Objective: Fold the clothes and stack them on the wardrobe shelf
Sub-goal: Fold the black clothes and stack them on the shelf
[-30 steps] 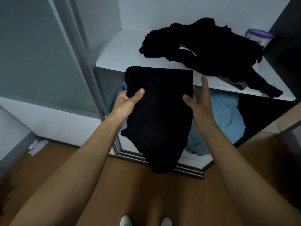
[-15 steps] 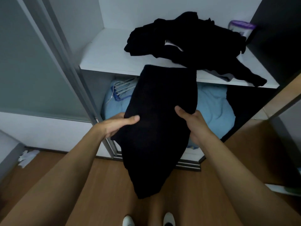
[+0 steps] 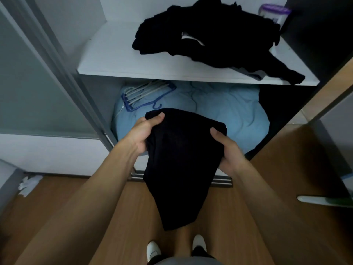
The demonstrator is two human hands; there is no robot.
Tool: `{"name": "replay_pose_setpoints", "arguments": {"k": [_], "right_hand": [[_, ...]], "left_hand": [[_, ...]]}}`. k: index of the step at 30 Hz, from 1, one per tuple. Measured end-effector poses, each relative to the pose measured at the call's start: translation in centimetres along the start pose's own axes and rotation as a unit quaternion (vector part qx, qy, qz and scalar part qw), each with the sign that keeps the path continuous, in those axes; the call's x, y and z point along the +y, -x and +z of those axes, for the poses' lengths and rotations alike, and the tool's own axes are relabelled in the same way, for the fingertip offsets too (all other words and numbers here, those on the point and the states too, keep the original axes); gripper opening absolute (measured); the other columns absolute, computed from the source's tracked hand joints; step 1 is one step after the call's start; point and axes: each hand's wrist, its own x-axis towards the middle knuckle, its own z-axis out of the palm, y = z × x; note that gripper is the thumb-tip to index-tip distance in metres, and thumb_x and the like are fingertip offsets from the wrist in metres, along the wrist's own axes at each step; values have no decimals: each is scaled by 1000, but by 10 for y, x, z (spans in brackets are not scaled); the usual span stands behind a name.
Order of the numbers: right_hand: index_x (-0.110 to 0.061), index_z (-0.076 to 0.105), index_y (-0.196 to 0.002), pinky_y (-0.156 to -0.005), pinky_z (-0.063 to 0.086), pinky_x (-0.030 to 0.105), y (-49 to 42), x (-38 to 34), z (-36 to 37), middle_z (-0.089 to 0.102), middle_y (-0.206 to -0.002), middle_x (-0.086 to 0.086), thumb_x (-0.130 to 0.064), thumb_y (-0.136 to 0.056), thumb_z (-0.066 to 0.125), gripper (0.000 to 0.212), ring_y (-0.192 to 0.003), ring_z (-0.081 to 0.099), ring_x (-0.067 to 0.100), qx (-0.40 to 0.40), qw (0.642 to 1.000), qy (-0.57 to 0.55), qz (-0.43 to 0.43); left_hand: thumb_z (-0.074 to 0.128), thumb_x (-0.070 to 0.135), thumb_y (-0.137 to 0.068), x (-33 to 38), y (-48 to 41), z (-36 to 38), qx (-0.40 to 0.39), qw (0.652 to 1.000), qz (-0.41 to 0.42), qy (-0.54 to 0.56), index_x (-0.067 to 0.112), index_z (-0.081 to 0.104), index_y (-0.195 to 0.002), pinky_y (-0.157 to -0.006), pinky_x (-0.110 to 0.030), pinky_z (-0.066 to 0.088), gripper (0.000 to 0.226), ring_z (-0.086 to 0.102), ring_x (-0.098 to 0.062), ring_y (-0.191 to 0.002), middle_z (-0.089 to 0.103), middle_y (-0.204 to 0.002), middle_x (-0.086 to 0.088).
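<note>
I see the black garment [image 3: 181, 159] held in mid-air in front of the open wardrobe, at the centre of my view. It is folded into a long panel, and its narrow lower end hangs toward six o'clock above the wooden floor [image 3: 66, 197].

The left hand [image 3: 141, 133] grips the garment's top edge at ten o'clock. Its thumb lies over the top corner of the cloth and the other fingers curl underneath, mostly out of my sight. The right hand [image 3: 227, 148] grips the opposite side at two o'clock, thumb pressed on the front face and the rest of the fingers hidden behind the fabric. Both hands are closed on the cloth, which spans the gap between them.

Behind the garment, toward twelve o'clock, blue bedding [image 3: 219, 111] fills the lower compartment. A bundle of hangers [image 3: 145, 94] lies on it at eleven o'clock. Above that runs the white shelf [image 3: 118, 60], which carries a loose heap of black clothes [image 3: 219, 35] at one o'clock. One trailing end of the heap reaches the shelf's front edge on the right. A container with a purple lid [image 3: 275, 12] stands just beside the heap in the back right corner.

At six o'clock I see the toes of white shoes [image 3: 152, 249]. At eight o'clock something white and crumpled [image 3: 28, 184] lies on the floor by the wall.
</note>
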Motion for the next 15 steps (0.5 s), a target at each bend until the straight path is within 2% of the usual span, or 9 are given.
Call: {"name": "replay_pose_setpoints", "arguments": {"k": [2,4,6,8,9,10,12,13,15], "right_hand": [[-8,65,-128,-86,58,35,3,5,3,69,-124,15,-27,-85,74,48,-112,68,27,17,1000,2,-22],[-7,68,-124,-87,58,37,2,4,6,71,-121,15,-24,-89,72,40,-110,69,28,41,999,5,-29],[-7,69,-122,-83,59,37,1,0,8,73,-117,13,-27,-91,71,36,-107,71,27,57,998,-10,-12],[-8,72,-117,-74,60,36,-2,-3,9,74,-112,12,-29,-90,72,35,-99,73,27,80,996,-19,25],[-7,75,-112,-71,61,37,-3,-4,9,75,-109,12,-30,-90,71,32,-94,75,27,89,995,-22,49],[-6,78,-104,-69,61,38,-5,-6,10,76,-103,12,-29,-91,69,27,-88,76,26,95,993,-26,72],[-5,80,-88,-63,62,40,-10,-8,7,77,-90,12,-27,-95,63,29,-75,76,26,117,987,-31,106],[-5,77,-89,-62,62,41,-12,-10,4,75,-87,12,-29,-97,60,31,-72,75,26,122,986,-32,114],[-5,72,-101,-74,62,41,-13,-16,-4,73,-88,10,-39,-95,59,37,-78,73,26,104,988,-39,109]], "left_hand": [[74,42,-85,-6,1,-13,-17,998,-32,47,8,73,-112,-72,-35,60,43,73,-27,-101,73,-114,-15],[64,58,-86,-15,3,-32,-85,990,-23,109,10,67,-127,-90,-38,56,63,62,-28,-121,65,-131,-15],[52,72,-84,-28,7,-51,-154,976,-12,152,9,56,-139,-108,-43,45,83,48,-31,-137,52,-147,-15],[50,77,-77,-48,13,-60,-179,972,-15,151,10,46,-147,-116,-47,35,97,41,-31,-142,44,-152,-15],[53,76,-74,-59,19,-59,-168,977,-16,127,11,41,-149,-117,-46,32,101,41,-30,-142,44,-153,-13],[62,72,-70,-67,23,-55,-142,984,-24,100,11,41,-148,-115,-44,36,101,46,-27,-138,49,-149,-12],[83,50,-68,-76,27,-45,-74,995,-31,55,9,54,-137,-96,-33,53,85,60,-24,-124,64,-133,-10],[82,38,-75,-77,28,-39,-44,998,-23,38,8,59,-132,-86,-29,57,68,65,-25,-118,69,-125,-10],[73,22,-87,-73,28,-29,10,1000,-11,25,6,62,-127,-77,-29,59,45,69,-26,-110,72,-118,-12]]}}
